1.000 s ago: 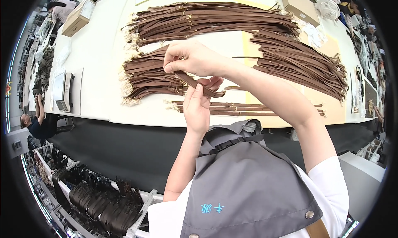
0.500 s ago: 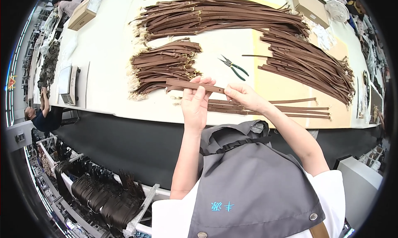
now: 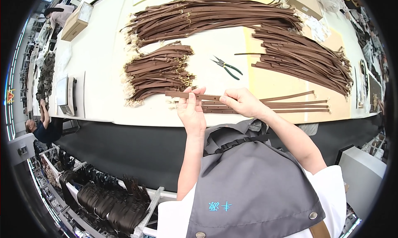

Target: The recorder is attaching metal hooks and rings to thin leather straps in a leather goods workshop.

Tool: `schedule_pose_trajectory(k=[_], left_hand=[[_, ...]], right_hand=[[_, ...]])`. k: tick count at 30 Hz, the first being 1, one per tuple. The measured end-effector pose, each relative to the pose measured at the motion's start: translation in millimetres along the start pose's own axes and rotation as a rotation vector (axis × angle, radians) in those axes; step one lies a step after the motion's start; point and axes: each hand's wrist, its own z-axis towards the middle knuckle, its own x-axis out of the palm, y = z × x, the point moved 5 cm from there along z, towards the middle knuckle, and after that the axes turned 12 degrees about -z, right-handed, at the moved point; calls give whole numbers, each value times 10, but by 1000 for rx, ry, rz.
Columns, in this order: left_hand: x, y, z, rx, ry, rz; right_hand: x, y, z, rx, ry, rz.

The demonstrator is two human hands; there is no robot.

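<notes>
A brown leather strap (image 3: pixel 210 98) with punched holes is stretched between my two hands above the near edge of the table. My left hand (image 3: pixel 192 112) grips it near its left end, thumb on top and fingers beneath. Farther along, my right hand (image 3: pixel 244 103) pinches the same strap between thumb and fingers. Just below the hands, several loose straps (image 3: pixel 286 106) lie side by side. Beyond my left hand is a stack of short straps with gold buckles (image 3: pixel 157 70). Pliers (image 3: pixel 226 67) with dark green handles lie opened on the table.
A long pile of straps (image 3: pixel 215 16) runs along the far side, and another pile (image 3: pixel 302 57) fans out at right. At left stands a small boxy device (image 3: pixel 66 96). Cardboard boxes (image 3: pixel 78 21) and a white fan (image 3: pixel 330 1) sit farther off. A co-worker (image 3: pixel 40 128) is at the far left.
The held strap and both hands sit slightly lower and closer to the table's near edge. My left hand has turned a little around the strap. The whole view has shifted slightly.
</notes>
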Motion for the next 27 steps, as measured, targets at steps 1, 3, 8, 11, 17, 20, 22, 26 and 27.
schedule_pose_trajectory(k=[1,3,8,11,17,20,22,26,27], left_hand=[[-11,-5,17,-8,16,4],[-15,-15,47,-37,45,43],[-246,-291,183,-23,29,-36],[-524,-736,306,91,-36,18],[-1169,-949,469,123,-211,143],[-1698,-647,530,-36,-257,144],[-1709,-231,398,-97,-306,192],[-1648,466,247,-209,-305,155],[-1613,566,238,-227,-316,195]], right_hand=[[-23,-22,4,2,-4,1],[-34,-85,0,35,16,-53],[-98,-341,-131,13,97,0],[-254,-1107,-514,82,82,-274],[-1621,-3241,-2507,432,-141,-1023],[-2505,-3565,-3405,635,-92,-1228],[-2923,-3579,-3640,677,-149,-1326],[-3313,-3755,-3806,883,-189,-1450],[-3321,-3849,-3808,885,-189,-1448]])
